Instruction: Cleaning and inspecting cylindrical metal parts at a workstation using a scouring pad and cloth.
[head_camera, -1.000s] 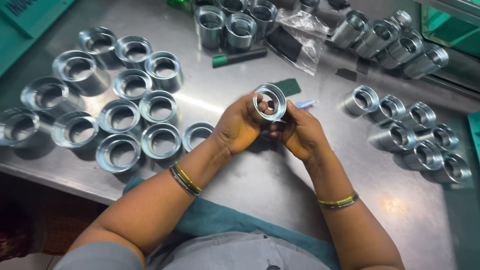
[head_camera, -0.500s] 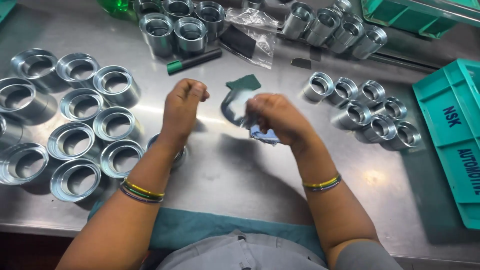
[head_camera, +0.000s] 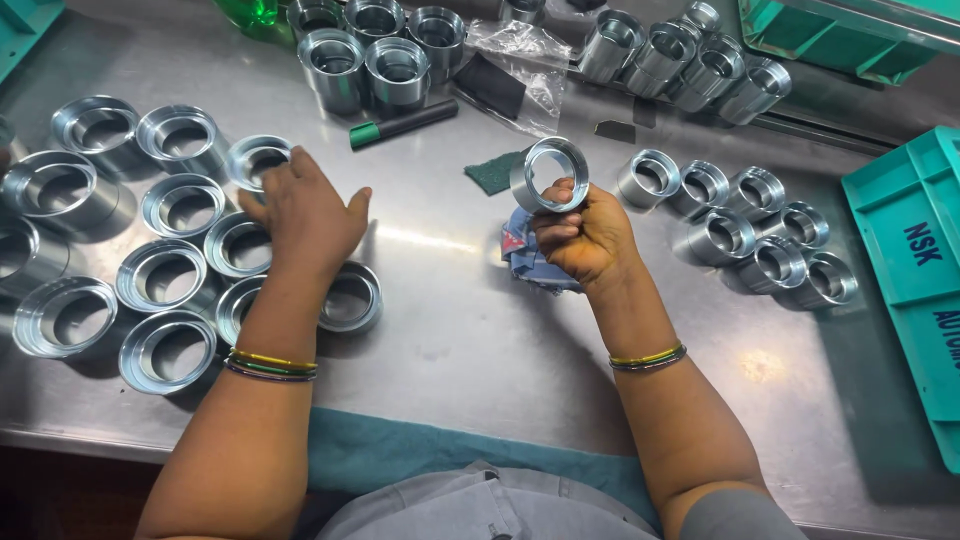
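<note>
Right hand (head_camera: 585, 232) holding one ring (head_camera: 549, 174), perhaps eleven rings (head_camera: 165, 275) by left hand (head_camera: 308, 212)

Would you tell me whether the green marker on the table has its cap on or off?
On. The green marker lies flat on the metal table with its green cap seated on the left end and no tip showing.

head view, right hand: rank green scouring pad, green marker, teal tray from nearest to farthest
From the right hand:
1. Green scouring pad, just up and to its left on the table.
2. Green marker, farther up-left, beside the upright metal sleeves.
3. Teal tray, at the table's far right edge.
</note>
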